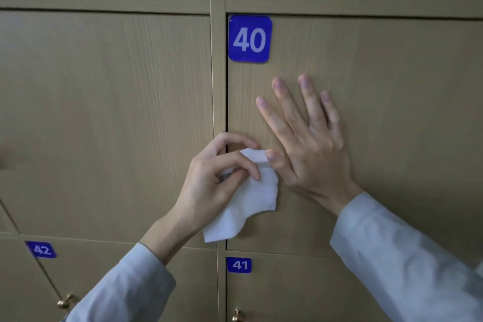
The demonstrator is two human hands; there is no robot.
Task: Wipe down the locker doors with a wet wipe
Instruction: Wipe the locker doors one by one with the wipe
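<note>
A white wet wipe [251, 198] hangs in front of the wooden locker door [379, 81] that bears the blue plate 40 [250, 38]. My left hand [217, 180] pinches the wipe's upper part between thumb and fingers, near the door's left edge. My right hand [305, 138] is spread with straight fingers in front of the same door, just right of the wipe. Its thumb touches the wipe's top edge. Whether the palm presses the door I cannot tell.
The neighbouring door [104, 117] on the left has no plate in view. Below are doors with blue plates 41 [239, 265] and 42 [41, 249], each with a brass knob [65, 301] near the bottom edge of view. A vertical frame post [217, 73] separates the columns.
</note>
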